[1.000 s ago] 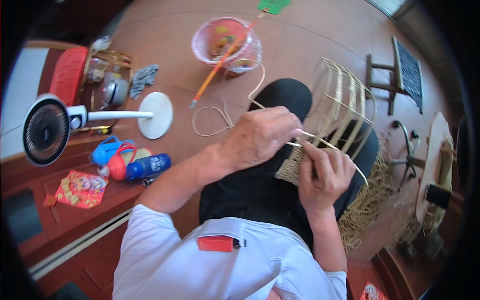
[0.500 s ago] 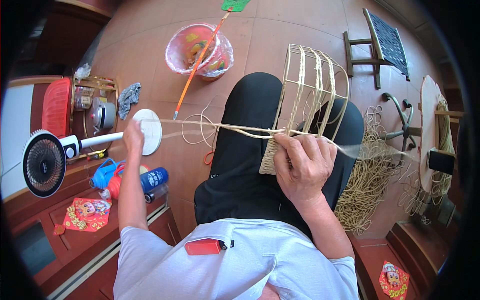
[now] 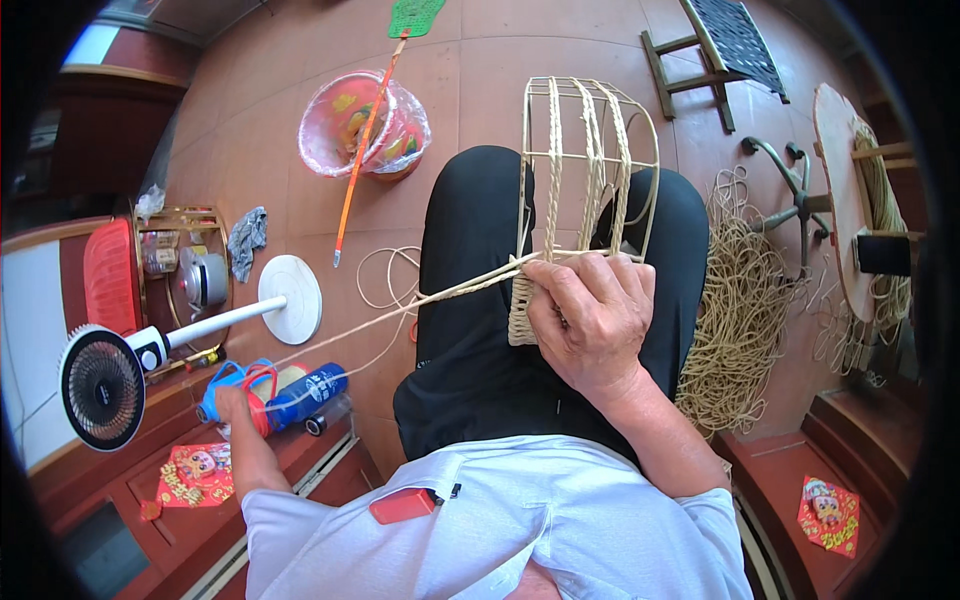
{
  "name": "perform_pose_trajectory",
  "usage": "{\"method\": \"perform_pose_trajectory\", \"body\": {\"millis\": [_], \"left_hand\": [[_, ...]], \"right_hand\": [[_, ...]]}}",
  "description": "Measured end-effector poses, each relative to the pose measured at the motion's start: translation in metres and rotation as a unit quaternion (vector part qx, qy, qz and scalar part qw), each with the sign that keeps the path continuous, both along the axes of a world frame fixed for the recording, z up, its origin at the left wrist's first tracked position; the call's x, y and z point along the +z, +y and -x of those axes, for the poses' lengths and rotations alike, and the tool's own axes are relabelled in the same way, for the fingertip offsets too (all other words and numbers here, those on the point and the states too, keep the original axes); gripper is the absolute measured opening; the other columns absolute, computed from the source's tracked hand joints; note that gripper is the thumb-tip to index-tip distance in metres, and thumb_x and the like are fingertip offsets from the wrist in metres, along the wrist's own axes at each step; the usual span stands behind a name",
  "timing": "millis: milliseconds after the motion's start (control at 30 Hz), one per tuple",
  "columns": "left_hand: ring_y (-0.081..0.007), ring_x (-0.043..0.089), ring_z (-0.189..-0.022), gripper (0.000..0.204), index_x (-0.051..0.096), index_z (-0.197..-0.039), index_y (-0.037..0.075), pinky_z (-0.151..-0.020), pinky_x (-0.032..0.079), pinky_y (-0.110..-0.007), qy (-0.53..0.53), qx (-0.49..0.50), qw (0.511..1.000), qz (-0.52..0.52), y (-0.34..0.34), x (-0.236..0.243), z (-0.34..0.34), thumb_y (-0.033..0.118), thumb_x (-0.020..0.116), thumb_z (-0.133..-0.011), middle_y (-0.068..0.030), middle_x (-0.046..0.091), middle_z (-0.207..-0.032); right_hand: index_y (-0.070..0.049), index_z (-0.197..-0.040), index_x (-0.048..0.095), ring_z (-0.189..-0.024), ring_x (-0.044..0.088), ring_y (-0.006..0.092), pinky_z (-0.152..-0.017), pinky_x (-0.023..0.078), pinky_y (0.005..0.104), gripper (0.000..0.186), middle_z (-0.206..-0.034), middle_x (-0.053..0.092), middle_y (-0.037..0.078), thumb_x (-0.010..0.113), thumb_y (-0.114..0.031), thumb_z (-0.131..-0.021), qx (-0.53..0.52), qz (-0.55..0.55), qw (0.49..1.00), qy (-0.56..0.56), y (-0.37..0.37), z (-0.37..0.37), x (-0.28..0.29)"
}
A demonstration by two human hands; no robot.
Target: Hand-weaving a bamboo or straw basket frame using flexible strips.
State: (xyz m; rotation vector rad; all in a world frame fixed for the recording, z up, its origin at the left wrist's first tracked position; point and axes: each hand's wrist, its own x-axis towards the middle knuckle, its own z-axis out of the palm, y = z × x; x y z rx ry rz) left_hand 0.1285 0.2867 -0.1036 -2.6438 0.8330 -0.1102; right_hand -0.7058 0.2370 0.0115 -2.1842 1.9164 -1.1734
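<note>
A partly woven basket (image 3: 523, 315) on a thin frame (image 3: 590, 85) stands between my knees, tan cord strands wound along its upright rods. My right hand (image 3: 595, 315) is closed on the basket's woven edge, thumb and forefinger pinching the cord where it leaves the weave. From there the tan cord (image 3: 400, 305) runs taut down to the left. At its other end my left hand (image 3: 236, 410) is closed around it, arm stretched out beside the blue bottle. A slacker strand hangs below the taut one. The right fingers hide part of the weave.
A heap of cord (image 3: 735, 330) lies right of my knees. A white fan (image 3: 290, 300), a blue bottle (image 3: 312, 393) and jugs stand at left. A fly swatter (image 3: 360, 170) rests across a lined pink bucket (image 3: 320, 135). A woven-seat stool (image 3: 740, 45) stands far right.
My left hand has swung from beside the fan base down toward the bottles, so the cord now slants. My right hand stays at the weave; the blurred strand right of it no longer shows.
</note>
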Motion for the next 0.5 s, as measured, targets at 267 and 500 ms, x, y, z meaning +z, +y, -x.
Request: {"method": "perform_pose_trajectory", "body": {"millis": [267,500], "left_hand": [[-0.0315,0.075,-0.138,0.042,0.076,-0.148,-0.001,-0.122,0.054,-0.044,0.381,-0.251,0.872,0.177,-0.092,0.003,0.234,0.028,0.062,-0.121,-0.0202,0.081,-0.143],[-0.0303,0.077,-0.099,0.024,0.080,-0.130,0.002,-0.088,0.059,-0.044,0.607,-0.542,0.551,0.187,-0.109,0.113,0.600,0.021,0.072,-0.116,-0.0169,0.079,-0.109]], "right_hand": [[-0.020,-0.108,0.085,-0.082,0.062,0.0201,-0.080,0.041,0.0407,0.026,-0.090,0.067,-0.003,0.087,-0.010,-0.084,0.008,0.009,1.000,0.004,-0.002,-0.002,-0.001],[-0.020,-0.108,0.085,-0.084,0.066,0.0201,-0.081,0.042,0.0393,0.026,-0.090,0.070,-0.004,0.088,-0.009,-0.084,0.009,0.009,1.000,0.025,-0.004,-0.001,0.001]]}}
